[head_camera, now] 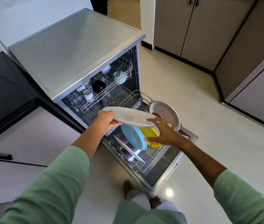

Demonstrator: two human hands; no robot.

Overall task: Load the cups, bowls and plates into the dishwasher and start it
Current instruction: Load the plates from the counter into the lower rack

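The dishwasher (73, 50) stands open with its door (165, 172) folded down and the lower rack (128, 149) pulled out. My left hand (105, 120) grips the left rim of a white plate (128, 116) held flat above the rack. My right hand (163, 133) has its fingers spread, touching the plate's right edge. Below it a blue plate (133, 138) and a yellow plate (150, 136) stand upright in the rack. Another white plate (166, 113) stands at the rack's far end. The upper rack (102, 92) holds cups, a black bowl (98, 86) and a pale bowl (120, 76).
A dark counter and white drawer fronts (15, 130) run along the left. Beige cabinets (208, 29) line the back and right. The pale tiled floor (200, 143) lies to the right of the door. My bare feet (128, 188) stand just in front of the door's edge.
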